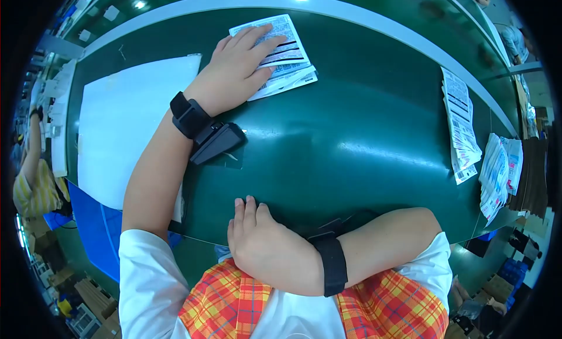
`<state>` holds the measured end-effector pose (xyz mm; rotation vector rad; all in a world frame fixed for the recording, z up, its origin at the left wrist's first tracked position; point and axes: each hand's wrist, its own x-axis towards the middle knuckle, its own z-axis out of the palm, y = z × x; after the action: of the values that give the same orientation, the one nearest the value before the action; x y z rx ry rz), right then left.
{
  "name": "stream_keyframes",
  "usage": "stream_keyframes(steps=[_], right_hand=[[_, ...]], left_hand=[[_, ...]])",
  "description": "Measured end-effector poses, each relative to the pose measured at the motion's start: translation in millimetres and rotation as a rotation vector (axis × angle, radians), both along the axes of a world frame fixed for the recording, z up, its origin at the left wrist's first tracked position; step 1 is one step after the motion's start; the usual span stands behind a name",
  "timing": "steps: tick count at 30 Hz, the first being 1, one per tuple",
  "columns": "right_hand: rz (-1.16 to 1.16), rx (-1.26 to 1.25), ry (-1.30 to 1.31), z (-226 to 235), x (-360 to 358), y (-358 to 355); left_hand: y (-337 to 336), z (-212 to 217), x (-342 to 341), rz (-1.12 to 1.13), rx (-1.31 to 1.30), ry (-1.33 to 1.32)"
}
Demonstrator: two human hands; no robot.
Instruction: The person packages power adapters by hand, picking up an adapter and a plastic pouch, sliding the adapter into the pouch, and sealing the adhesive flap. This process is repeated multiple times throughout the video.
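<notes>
Right hand [263,242] rests nearest to me at the near edge of the green desk [351,140], palm down, fingers loosely together and curled over the edge, holding nothing. A black band [332,263] sits on that wrist. I judge this hand is idle and serves only to steady my posture.

Left forearm runs up and away from me across the desk. It carries a black strap with a dark wedge-shaped device [213,140] lying against the desk surface just below the wrist.

Left hand [237,67] lies flat, fingers spread fairly wide, pressing on a small stack of printed paper slips [287,61] toward the far side of the desk. The fingertips cover the left part of the top slip; the lower sheets fan out a little toward the right. Nothing is pinched or lifted; contact is by palm and finger pads only.

Assessment: to take one slip cleanly, I should keep the pressure light and draw with the fingertips so only the top sheet slides, since the fanned lower sheets could drag along with it.

A large white sheet [126,122] lies to the left of my arm, apart from the slips. Well to the right, near the desk's far edge, lie a second pile of printed slips [459,125] and a bundle of white packets [497,175], out of my reach at present.
</notes>
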<state>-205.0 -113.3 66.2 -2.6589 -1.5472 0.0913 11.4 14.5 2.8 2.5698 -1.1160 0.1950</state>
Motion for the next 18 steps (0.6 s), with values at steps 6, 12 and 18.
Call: stream_keyframes(steps=[6,12,18], right_hand=[[0.006,-0.045,-0.015,3.7,1.2,-1.5],[-0.004,-0.052,-0.011,0.8,-1.4,1.0],[-0.055,-0.039,-0.065,-2.1,-6.2,5.0]], left_hand=[[1.6,6.4,1.1,-0.021,-0.026,0.005],[-1.7,8.5,-3.1,-0.009,-0.011,0.027],[-6.3,17.3,1.3,-0.023,-0.003,0.027]])
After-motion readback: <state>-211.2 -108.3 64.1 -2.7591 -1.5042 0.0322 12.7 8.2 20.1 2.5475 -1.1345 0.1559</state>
